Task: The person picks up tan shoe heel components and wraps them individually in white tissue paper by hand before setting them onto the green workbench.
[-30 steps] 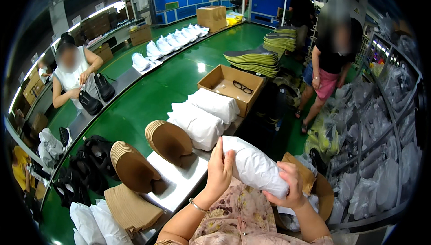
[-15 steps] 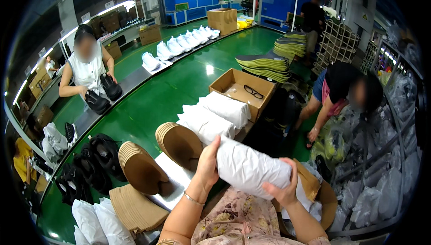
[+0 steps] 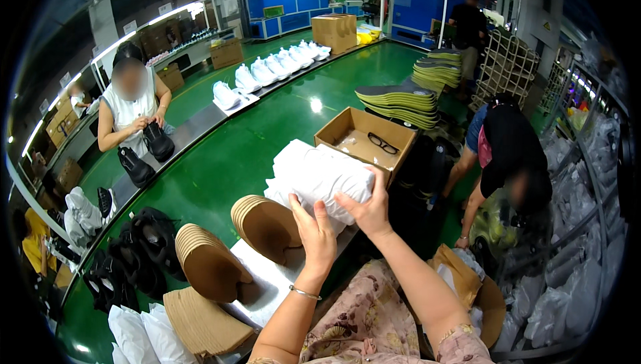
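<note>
A white paper-wrapped bundle (image 3: 324, 176) lies on top of other white wrapped bundles (image 3: 274, 190), beside an open cardboard box (image 3: 327, 138). My right hand (image 3: 366, 209) grips the bundle's right end, its thumb on the near face and its fingers around the end. At the near left side of the bundle, my left hand (image 3: 315, 236) is open, its fingers stretched and thumb apart, close against the paper. What is inside the wrapping is hidden. Curved stacks of brown card inserts (image 3: 210, 264) stand left of my left hand.
Eyeglasses (image 3: 382, 143) rest in the box. Black shoes (image 3: 153, 237) and white wrapped bundles (image 3: 133, 330) are at left. Stacked yellow-green insoles (image 3: 400, 105) stand beyond the box. A co-worker handles black shoes across the green table (image 3: 220, 157); another bends down at right near a bag-filled rack (image 3: 574, 230).
The wrapped bundle has moved from above my lap forward and left onto the other bundles. My left hand has loosened from it. The co-worker at right bends lower.
</note>
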The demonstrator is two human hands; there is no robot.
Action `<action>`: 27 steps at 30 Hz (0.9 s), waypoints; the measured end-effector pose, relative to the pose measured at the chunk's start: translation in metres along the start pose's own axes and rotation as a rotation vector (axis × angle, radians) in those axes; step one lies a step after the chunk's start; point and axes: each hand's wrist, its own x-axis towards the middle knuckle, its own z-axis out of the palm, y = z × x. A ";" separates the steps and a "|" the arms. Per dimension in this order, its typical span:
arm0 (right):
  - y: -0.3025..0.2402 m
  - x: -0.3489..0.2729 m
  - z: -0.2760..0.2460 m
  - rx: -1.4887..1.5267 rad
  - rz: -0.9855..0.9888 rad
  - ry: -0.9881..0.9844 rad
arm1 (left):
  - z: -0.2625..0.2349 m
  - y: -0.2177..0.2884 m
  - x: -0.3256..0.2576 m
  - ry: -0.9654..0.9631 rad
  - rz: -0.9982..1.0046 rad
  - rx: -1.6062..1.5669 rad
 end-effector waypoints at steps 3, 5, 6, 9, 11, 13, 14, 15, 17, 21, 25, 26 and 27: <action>0.000 -0.012 0.010 -0.061 0.049 -0.048 | 0.004 -0.007 -0.002 -0.015 -0.001 0.100; 0.006 -0.020 0.015 -0.110 0.078 -0.086 | 0.002 -0.005 -0.005 -0.027 -0.046 0.156; 0.007 -0.023 0.016 -0.143 0.102 -0.109 | 0.002 -0.004 -0.007 -0.034 -0.068 0.180; 0.009 -0.030 0.018 -0.213 0.154 -0.159 | 0.006 -0.009 -0.015 -0.053 -0.053 0.254; 0.012 -0.034 0.017 -0.219 0.164 -0.165 | 0.010 -0.011 -0.020 -0.080 -0.055 0.249; 0.015 -0.040 0.016 -0.183 0.231 -0.171 | 0.011 -0.014 -0.023 -0.086 -0.055 0.269; 0.016 -0.044 0.014 -0.166 0.264 -0.174 | 0.012 -0.015 -0.025 -0.088 -0.054 0.278; 0.016 -0.047 0.012 -0.161 0.312 -0.192 | 0.013 -0.015 -0.027 -0.088 -0.073 0.302; 0.015 -0.049 0.011 -0.189 0.318 -0.194 | 0.016 -0.017 -0.030 -0.081 -0.048 0.329; 0.005 -0.047 0.009 -0.284 0.378 -0.229 | 0.013 -0.011 -0.043 -0.107 0.014 0.364; -0.009 -0.048 0.005 -0.375 0.443 -0.227 | -0.012 0.017 -0.053 -0.092 0.250 0.304; -0.009 -0.049 0.003 -0.413 0.441 -0.207 | -0.021 0.023 -0.053 -0.088 0.320 0.266; -0.016 -0.049 0.001 -0.425 0.432 -0.205 | -0.032 0.031 -0.047 0.018 0.380 0.289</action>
